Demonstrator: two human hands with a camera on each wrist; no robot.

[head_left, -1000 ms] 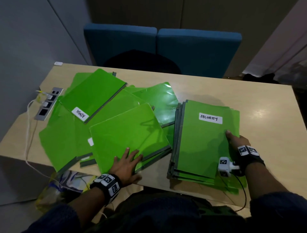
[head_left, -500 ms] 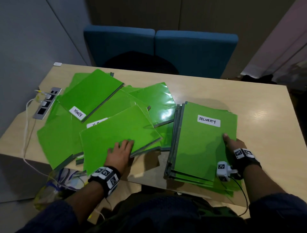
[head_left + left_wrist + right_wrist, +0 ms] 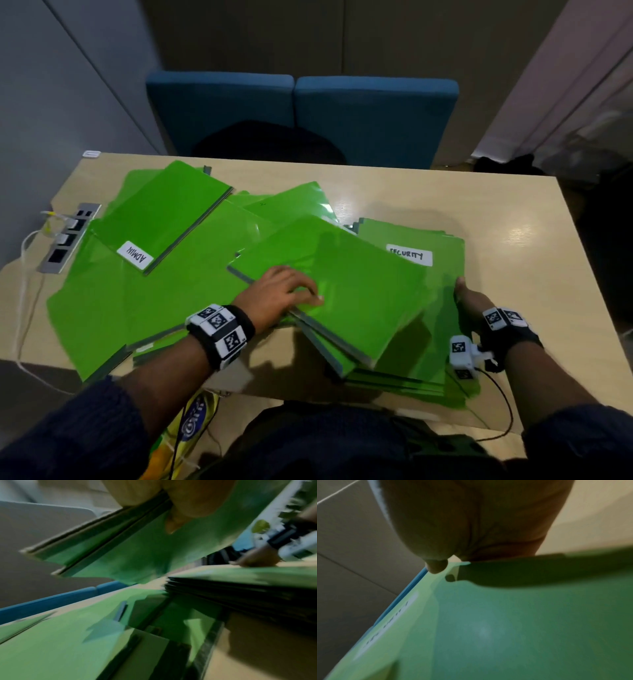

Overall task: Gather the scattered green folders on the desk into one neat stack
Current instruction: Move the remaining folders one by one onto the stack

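Holding a flat green plastic folder [image 3: 329, 284] over the SECURITY-labelled green stack [image 3: 442, 274].
Left hand [image 3: 277, 298] pinches the folder's grey spine edge; right hand [image 3: 471, 301] rests flat on the stack's right side.

The head camera looks down from above at the whole desk [image 3: 513, 219]. Each wrist camera sits very close under a hand, looking along the fingers. All three show the same green stack [image 3: 442, 301].

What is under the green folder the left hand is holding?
Under the lifted folder, held by the left hand, lies the stack topped by the SECURITY folder, which the right hand steadies. Most of that top cover is hidden.
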